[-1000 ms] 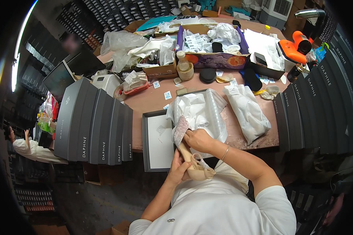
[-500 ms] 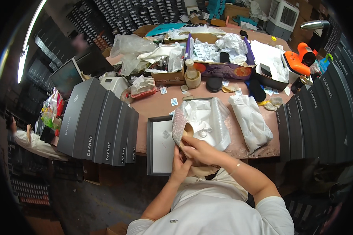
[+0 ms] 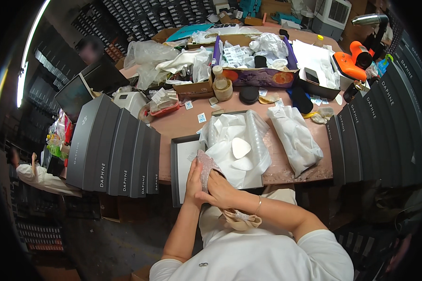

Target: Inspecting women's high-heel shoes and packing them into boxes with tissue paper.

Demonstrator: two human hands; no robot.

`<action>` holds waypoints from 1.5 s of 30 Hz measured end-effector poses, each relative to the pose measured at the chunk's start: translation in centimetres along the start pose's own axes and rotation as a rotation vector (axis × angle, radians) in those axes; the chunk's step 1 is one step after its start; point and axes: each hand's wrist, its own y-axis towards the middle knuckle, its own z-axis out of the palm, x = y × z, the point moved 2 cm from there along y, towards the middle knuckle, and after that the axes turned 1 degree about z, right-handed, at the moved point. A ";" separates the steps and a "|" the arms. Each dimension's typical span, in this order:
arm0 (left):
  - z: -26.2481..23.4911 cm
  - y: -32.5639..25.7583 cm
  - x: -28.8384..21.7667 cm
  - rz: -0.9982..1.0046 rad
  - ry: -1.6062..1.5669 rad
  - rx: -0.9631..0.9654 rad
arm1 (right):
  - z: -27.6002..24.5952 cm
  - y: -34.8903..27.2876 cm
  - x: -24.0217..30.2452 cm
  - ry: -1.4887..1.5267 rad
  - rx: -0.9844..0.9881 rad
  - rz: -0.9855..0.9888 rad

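A pink glittery shoe (image 3: 207, 169) with a pointed toe is held between my hands in front of my chest. My left hand (image 3: 193, 184) wraps the outside of its front part. My right hand (image 3: 222, 189) has its fingers pushed into the shoe's opening, so the fingertips are hidden. Below my right wrist hangs the beige heel and strap part (image 3: 241, 220). Just beyond lies an open shoe box lined with white tissue paper (image 3: 222, 129) and bubble wrap (image 3: 255, 140). Two white rounded pads (image 3: 241, 148) rest on the paper. The dark grey lid (image 3: 175, 175) lies beside it.
A paper-wrapped bundle (image 3: 295, 140) lies to the right. Stacks of dark grey shoe boxes stand left (image 3: 94, 145) and right (image 3: 361, 140). Behind are a purple carton (image 3: 258, 78), a glue bottle (image 3: 222, 84), a black round tin (image 3: 249, 95) and an orange tool (image 3: 349, 65).
The shoe has come down and closer to my body. My left hand has shifted up along its outer side, and my right fingers have gone inside. The white pads in the box are now uncovered.
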 end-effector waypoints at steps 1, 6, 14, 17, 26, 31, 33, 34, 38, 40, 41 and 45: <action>-1.6 1.2 2.0 -0.009 -0.105 -0.030 | -0.2 0.8 -0.4 0.112 0.010 0.047; 0.8 -0.5 -1.0 0.004 -0.120 -0.130 | 2.5 2.4 -1.6 0.072 -0.077 -0.008; 3.7 -4.3 1.0 -0.106 -0.419 -0.115 | 0.0 2.3 -0.1 -0.007 -0.260 0.040; 4.9 -4.9 0.6 -0.092 -0.445 -0.214 | -2.5 1.0 1.6 0.077 0.042 0.003; 2.4 -4.7 -0.2 -0.264 -0.464 -0.147 | -10.4 -1.2 -9.1 -1.015 -0.139 -0.041; 2.1 -3.4 0.7 -0.219 -0.527 -0.141 | -11.0 -1.1 -7.1 -0.554 -0.340 -0.094; 2.1 -3.0 1.1 -0.261 -0.555 -0.204 | -10.0 -2.8 -2.7 -0.370 -0.330 -0.239; 2.5 -3.1 1.2 -0.264 -0.555 -0.165 | -8.7 -3.6 -1.3 -0.376 -0.247 -0.347; 4.4 -4.5 2.1 -0.242 -0.532 -0.081 | -4.4 -2.9 -3.2 -0.470 -0.140 -0.292; 3.9 -5.1 2.6 -0.191 -0.381 -0.088 | -4.3 -2.1 -3.5 -0.379 -0.129 -0.271; 3.6 -5.2 2.6 -0.182 -0.342 -0.087 | -4.5 -2.5 -3.0 -0.347 -0.155 -0.367; 2.2 -5.3 2.0 -0.260 -0.540 -0.014 | -4.6 -4.2 -1.1 -0.370 -0.031 -0.408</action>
